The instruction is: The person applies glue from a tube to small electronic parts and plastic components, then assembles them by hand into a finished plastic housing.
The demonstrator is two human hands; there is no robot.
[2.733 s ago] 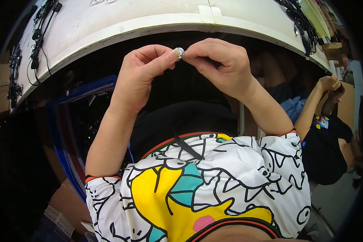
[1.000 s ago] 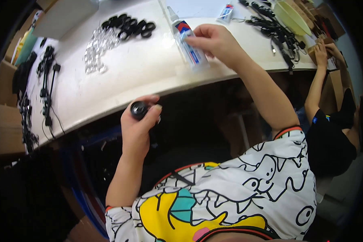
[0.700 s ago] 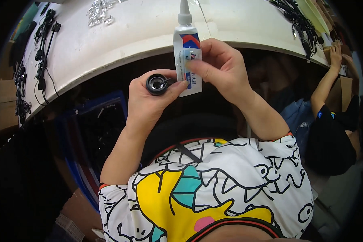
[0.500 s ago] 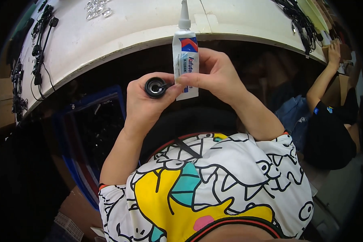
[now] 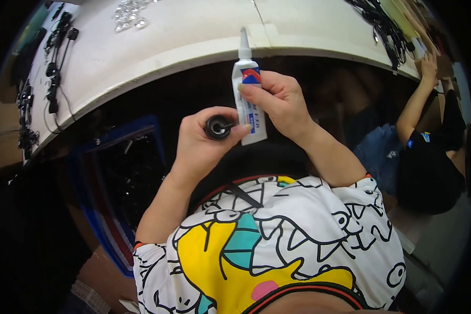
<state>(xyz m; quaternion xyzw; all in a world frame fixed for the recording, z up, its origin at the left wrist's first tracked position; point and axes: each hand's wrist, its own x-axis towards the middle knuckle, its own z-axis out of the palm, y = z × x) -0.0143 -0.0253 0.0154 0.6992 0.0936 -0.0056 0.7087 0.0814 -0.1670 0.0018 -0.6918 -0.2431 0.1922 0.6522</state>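
A black, round, hollow part (image 5: 217, 127) with a light ring inside its opening sits in my left hand (image 5: 201, 141), whose fingers curl round it. My left thumb reaches across to the lower part of a white glue tube (image 5: 254, 123) with a red and blue label. Gripped near its shoulder by my right hand (image 5: 285, 99), the tube stands almost upright, its tapered nozzle pointing away from me. Both hands are close together over my lap, just in front of the table edge. The fingers behind the tube are hidden.
The white table (image 5: 183, 36) curves across the far side. On it lie bundled black cables (image 5: 55, 57) at left, more cables (image 5: 384, 31) at right and small clear pieces (image 5: 130, 14). A blue-rimmed bin (image 5: 83, 199) of dark parts stands lower left. A co-worker (image 5: 424, 152) sits at right.
The glue tube has come down closer to me, and my right hand now grips higher on it. My left hand with the black part has shifted slightly right and nearer, its thumb now overlapping the tube.
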